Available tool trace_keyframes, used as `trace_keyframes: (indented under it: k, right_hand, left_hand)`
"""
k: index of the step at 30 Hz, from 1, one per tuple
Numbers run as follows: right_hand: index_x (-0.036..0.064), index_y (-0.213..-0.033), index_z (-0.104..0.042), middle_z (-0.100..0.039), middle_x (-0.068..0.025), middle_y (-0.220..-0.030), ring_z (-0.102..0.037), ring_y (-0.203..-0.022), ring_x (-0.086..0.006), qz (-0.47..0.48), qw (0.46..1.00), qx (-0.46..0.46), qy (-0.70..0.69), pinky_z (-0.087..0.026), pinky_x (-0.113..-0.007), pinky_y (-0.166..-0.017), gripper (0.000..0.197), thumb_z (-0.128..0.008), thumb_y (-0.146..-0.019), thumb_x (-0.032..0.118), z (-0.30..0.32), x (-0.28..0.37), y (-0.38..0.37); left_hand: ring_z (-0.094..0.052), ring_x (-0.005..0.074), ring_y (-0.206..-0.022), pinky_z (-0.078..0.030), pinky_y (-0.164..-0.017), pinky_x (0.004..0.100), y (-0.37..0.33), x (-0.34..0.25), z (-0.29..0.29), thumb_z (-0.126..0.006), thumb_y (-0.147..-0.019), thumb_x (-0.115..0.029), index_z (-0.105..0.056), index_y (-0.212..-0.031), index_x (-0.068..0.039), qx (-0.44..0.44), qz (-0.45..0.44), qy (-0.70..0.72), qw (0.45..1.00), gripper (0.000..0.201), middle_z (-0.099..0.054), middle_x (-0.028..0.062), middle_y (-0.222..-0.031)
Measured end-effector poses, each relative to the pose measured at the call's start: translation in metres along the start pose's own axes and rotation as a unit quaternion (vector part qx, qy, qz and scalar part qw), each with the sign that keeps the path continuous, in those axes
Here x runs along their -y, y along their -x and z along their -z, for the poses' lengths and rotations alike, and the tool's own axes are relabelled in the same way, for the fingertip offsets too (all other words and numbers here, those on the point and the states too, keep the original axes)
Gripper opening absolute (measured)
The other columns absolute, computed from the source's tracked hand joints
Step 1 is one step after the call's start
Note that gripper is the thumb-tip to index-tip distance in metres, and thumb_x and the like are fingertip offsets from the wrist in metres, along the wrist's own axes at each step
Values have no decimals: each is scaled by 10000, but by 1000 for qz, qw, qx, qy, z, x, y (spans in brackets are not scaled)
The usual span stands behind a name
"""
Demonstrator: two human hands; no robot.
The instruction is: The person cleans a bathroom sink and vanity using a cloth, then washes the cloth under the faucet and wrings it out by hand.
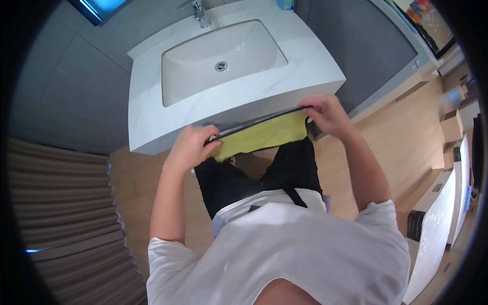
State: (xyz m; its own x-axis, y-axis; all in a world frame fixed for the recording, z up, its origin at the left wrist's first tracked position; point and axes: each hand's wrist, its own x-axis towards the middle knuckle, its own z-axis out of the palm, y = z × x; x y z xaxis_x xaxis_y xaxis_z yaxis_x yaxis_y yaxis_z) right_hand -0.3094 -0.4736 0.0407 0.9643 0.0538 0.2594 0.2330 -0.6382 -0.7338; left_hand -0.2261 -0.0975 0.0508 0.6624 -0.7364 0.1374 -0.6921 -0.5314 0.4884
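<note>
A yellow-green cloth (267,133) with a dark edge is stretched between my two hands, in front of the washstand and above my legs. My left hand (191,147) pinches its left corner between thumb and fingers. At the other end, my right hand (328,114) grips the upper right corner, a little farther from me than the left. The dark upper edge runs taut from hand to hand, while the lower part hangs down. Beyond the cloth lies the white sink (193,84), set in a pale marbled countertop (305,66). Its basin has a metal drain (220,66).
A chrome faucet (201,15) stands behind the sink, with a bottle (286,5) at the back right of the counter. A pleated brown curtain (66,213) hangs at left. Cardboard boxes (417,201) and white wrapped panels (437,229) line the right side of the wooden floor.
</note>
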Motion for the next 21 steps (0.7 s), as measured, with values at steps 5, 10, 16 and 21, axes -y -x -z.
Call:
trace_keyframes:
  k: [5, 10, 16, 21]
  right_hand:
    - [-9, -1022, -713, -681, -73, -834, -654, -677, -114, -187, 980, -11, -62, -528, -262, -623, 161, -571, -947, 1, 75, 29, -46]
    - [-22, -1055, -705, -700, -74, -811, -661, -733, -114, -39, 991, -129, -12, -530, -249, -670, 172, -582, -944, 26, 148, 1, -103]
    - [4, -980, -735, -734, -103, -865, -667, -804, -169, -24, 978, -190, 78, -516, -301, -751, 225, -568, -830, 20, 156, -68, -61]
    - [82, -1192, -635, -518, -233, -1431, -471, -1327, -450, -62, 921, -275, 268, -396, -480, -1115, 515, -595, -683, 14, 76, -157, 14]
  left_hand:
    - [-631, 361, -786, -493, -695, 438, -66, -24, 33, -748, -792, -65, -672, -879, -18, -4, -84, -75, 994, 124, -652, 152, -828]
    - [-630, 366, -819, -493, -694, 460, -152, -31, 45, -733, -810, -129, -668, -893, -54, -199, -140, -92, 966, 130, -641, 128, -852]
    - [-629, 341, -803, -487, -699, 441, -167, -45, -8, -714, -828, -99, -657, -924, -92, -158, -207, -117, 958, 111, -622, 109, -867]
    - [-614, 283, -903, -464, -773, 429, -137, -51, -81, -735, -800, -134, -665, -967, -91, -51, -231, -145, 961, 186, -623, 73, -935]
